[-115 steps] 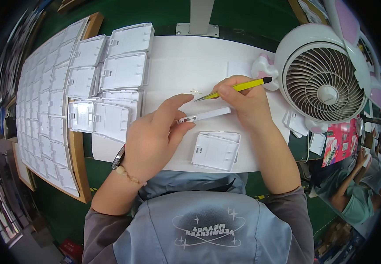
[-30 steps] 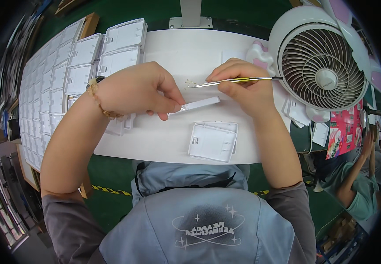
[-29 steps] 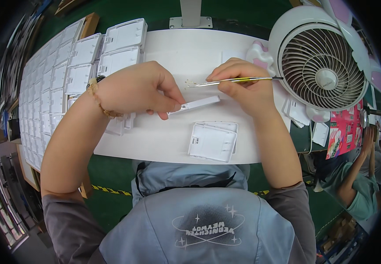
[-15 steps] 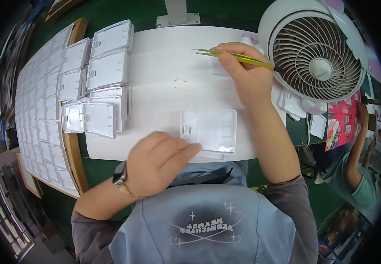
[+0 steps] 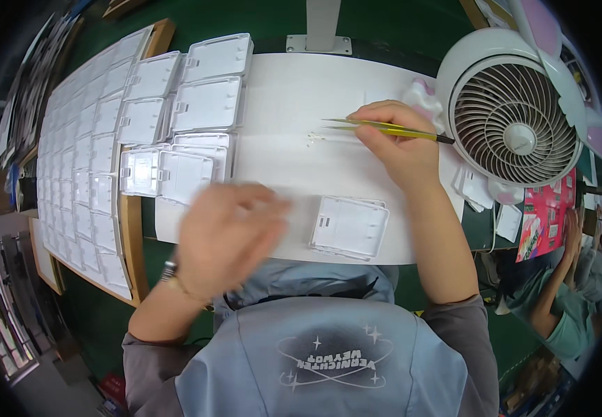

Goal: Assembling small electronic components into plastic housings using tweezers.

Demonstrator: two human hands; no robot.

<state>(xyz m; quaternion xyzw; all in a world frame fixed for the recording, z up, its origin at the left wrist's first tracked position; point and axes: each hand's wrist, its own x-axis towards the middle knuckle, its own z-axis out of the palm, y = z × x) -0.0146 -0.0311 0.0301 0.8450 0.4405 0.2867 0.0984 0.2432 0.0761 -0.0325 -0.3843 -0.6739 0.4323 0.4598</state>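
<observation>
Pinching yellow tweezers [image 5: 389, 128], right hand [image 5: 405, 149] above white worktop [image 5: 280, 163]; left hand [image 5: 221, 236] blurred, cannot tell grip; fan [image 5: 520, 139] rightward, green floor [image 5: 92, 316].

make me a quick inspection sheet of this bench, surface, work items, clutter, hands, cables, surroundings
Surface: white tabletop, front edge toward the person.
Work items: white plastic shells stacked near the front edge; tiny pieces scattered behind them, too small to identify.
Clutter: white-and-pink fan at right, loose white pieces in front of it; more white shell stacks at left.
Hands: right hand holds yellow tweezers, tips apart; left hand blurred, nothing seen in it.
Cables: one thin white cord hanging near the right edge.
Surroundings: metal post behind, wood-edged rack of white shells at left, another person's green clothing at right.
</observation>
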